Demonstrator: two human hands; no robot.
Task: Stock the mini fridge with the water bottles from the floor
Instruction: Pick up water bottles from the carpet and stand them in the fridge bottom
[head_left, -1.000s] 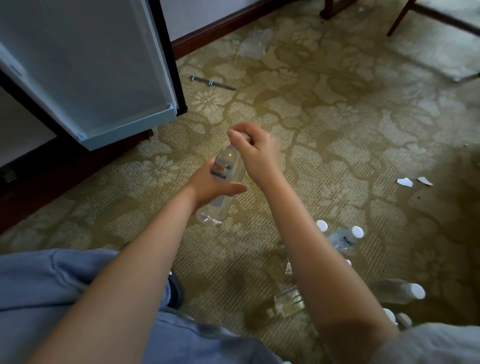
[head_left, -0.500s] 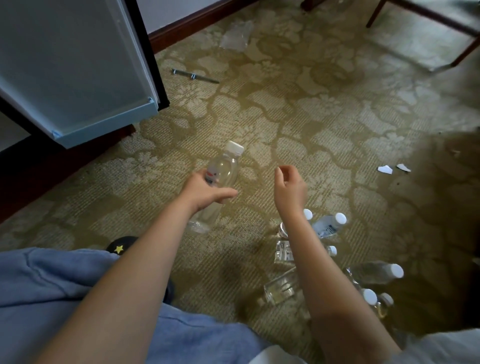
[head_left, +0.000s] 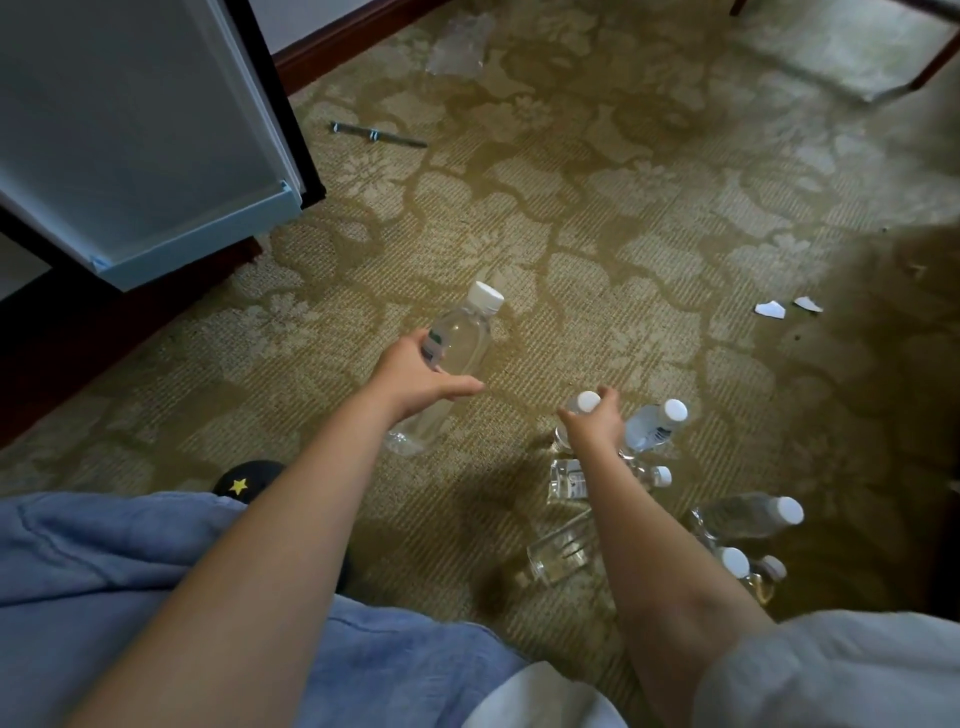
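Observation:
My left hand holds a clear water bottle with a white cap around its middle, tilted above the carpet. Lower right, my right hand curls over the top of a second bottle in a cluster of several water bottles on the floor, some standing, some lying. The mini fridge's open door hangs at the upper left; the fridge's inside is out of view.
A patterned carpet covers the floor. A thin metal rod and crumpled clear plastic lie near the baseboard. White paper scraps lie at right. Chair legs stand at top right. My knees fill the bottom.
My right hand let go of the held bottle's cap and dropped down right onto a bottle in the floor cluster. The left hand keeps hold of its bottle.

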